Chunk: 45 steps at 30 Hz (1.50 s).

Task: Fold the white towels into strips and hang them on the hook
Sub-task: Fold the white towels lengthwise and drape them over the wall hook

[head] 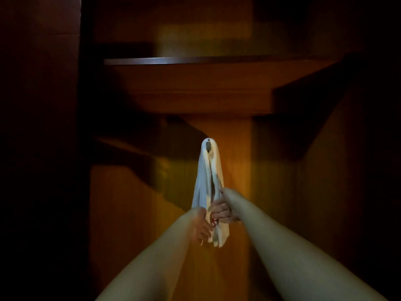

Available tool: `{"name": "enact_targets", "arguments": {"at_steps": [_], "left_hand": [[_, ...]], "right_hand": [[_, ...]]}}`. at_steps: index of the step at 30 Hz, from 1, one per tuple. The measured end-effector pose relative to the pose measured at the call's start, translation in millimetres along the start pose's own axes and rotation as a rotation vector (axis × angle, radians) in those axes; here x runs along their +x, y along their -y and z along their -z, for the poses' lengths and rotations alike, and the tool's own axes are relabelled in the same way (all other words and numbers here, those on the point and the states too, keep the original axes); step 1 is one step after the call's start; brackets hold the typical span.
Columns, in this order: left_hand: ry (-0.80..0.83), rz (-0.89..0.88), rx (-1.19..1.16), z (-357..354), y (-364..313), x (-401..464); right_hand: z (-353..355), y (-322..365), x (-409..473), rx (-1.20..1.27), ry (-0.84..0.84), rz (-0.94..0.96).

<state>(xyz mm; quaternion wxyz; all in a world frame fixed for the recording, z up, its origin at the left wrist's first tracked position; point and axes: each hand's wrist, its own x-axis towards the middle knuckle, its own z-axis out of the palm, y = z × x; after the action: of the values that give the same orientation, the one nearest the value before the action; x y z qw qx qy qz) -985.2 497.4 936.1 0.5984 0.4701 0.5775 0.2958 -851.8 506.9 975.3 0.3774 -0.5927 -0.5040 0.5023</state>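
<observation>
A white towel [205, 170], soft and folded into a narrow strip, was draped over a small metal hook [208, 145] on an orange-brown wooden panel [236, 161]. Its long axis ran vertically, both halves hanging downward and spreading slightly toward the bottom. The lower ends were gripped by the left hand [200, 224], fingers curled about the cloth, and pinched by the right hand [223, 210] just beside it. A flat, dark wooden shelf [173, 61] was seen above.
</observation>
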Motion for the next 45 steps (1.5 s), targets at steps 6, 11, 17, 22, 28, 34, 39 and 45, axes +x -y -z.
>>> {"name": "enact_targets", "arguments": {"at_steps": [6,11,17,22,28,34,39,45], "left_hand": [[-0.097,-0.067,0.195,11.8,56.7,-46.1],[-0.291,-0.227,0.623,7.0,108.5,-99.5],[-0.157,-0.322,1.054,-23.8,182.8,-151.9],[0.015,-0.378,1.187,-58.7,257.4,-168.0],[0.201,-0.394,1.288,-122.7,334.5,-153.3],[0.345,-0.380,1.271,-214.1,405.6,-138.1],[0.494,-0.386,1.249,-306.4,445.9,-138.8],[0.590,-0.356,1.270,-436.2,477.1,-127.2]], "right_hand": [[3.8,-43.7,-59.7,-0.432,-0.131,0.016],[2.3,-83.2,-132.5,-0.740,-0.141,-0.017],[9.9,-166.3,-211.6,-1.065,-0.107,0.005],[34.0,-271.7,-259.3,-1.114,-0.052,0.013],[65.9,-400.8,-314.3,-1.057,-0.015,-0.125],[102.1,-517.4,-378.8,-0.998,-0.055,-0.240],[149.8,-608.2,-429.3,-0.927,-0.029,-0.369],[240.8,-697.6,-471.1,-0.864,0.024,-0.520]]}}
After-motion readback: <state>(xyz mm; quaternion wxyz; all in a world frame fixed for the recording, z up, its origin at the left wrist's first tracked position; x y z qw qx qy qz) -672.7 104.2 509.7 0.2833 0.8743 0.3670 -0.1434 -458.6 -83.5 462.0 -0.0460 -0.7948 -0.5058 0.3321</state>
